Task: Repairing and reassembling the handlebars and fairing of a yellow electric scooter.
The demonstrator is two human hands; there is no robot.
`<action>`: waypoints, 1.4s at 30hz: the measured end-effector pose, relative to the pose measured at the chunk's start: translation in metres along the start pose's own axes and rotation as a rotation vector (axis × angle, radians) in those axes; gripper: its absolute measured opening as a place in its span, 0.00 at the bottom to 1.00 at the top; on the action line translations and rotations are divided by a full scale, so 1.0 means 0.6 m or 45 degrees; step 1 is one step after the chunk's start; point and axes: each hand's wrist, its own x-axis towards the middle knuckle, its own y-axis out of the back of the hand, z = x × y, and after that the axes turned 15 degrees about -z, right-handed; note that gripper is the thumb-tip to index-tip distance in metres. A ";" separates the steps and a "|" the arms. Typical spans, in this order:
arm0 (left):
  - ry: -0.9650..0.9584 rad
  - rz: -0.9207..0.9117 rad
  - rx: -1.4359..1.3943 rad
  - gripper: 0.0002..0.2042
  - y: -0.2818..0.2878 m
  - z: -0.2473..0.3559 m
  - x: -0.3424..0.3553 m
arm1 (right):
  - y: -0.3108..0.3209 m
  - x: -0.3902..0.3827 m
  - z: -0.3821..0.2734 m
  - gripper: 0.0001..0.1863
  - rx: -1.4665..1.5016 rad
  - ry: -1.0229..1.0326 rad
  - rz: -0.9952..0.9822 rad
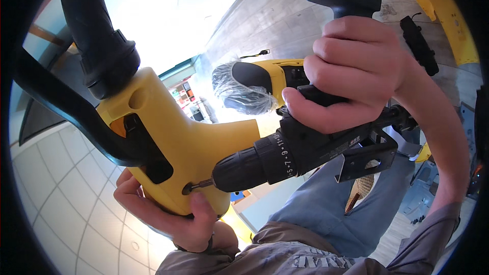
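My left hand [178, 220] grips the lower end of a yellow plastic housing [170, 127] from below, its thumb near a round hole. Two black curved parts join the housing: a thick tube [94, 35] at its top and a bent handle-like bar [71, 107] along its left side. In my right hand [354, 69] is a black cordless drill [310, 150], held upside down with fingers wrapped round its grip and the battery end up. From the chuck, a thin driver bit [202, 184] reaches into the hole beside my left thumb. The bit's tip is hidden inside.
Beyond the drill, a yellow and black ride-on-like body [290, 74] has its rounded black part under clear plastic wrap [239, 91]. Yellow curved panels [455, 25] and a long black piece [419, 46] lie at upper right. A blue-grey part [420, 198] sits at lower right.
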 end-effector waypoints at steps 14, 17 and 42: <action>-0.005 0.049 -0.112 0.31 -0.012 0.002 0.004 | -0.008 -0.016 -0.020 0.20 -0.061 -0.052 -0.023; 0.033 0.035 -0.173 0.29 -0.008 0.006 0.002 | -0.011 -0.015 -0.020 0.20 -0.077 -0.049 0.004; 0.003 -0.037 -0.072 0.28 -0.001 0.002 0.003 | -0.009 -0.026 -0.022 0.20 -0.073 -0.042 -0.041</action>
